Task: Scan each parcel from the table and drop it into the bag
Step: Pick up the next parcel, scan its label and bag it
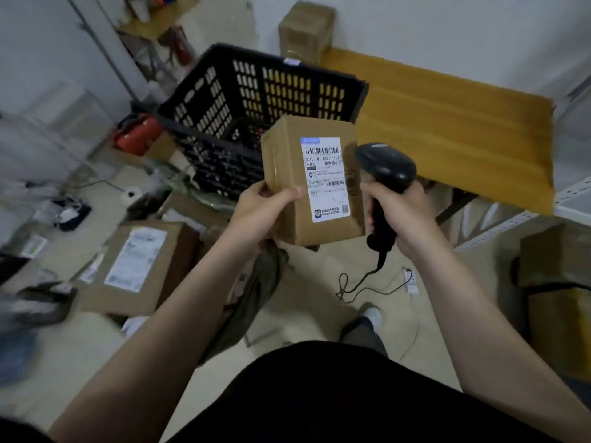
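Just short of the wooden bench (447,123) and black crate (256,91), the left hand (262,209) grips a cardboard parcel (287,155), thumb across its face. Just beside it, the right hand (399,215) is curled round a corded scanner (387,167). Scanning looks to be the step in hand, and the next move calls for aiming at the barcode. The label (324,180) begins "501E".
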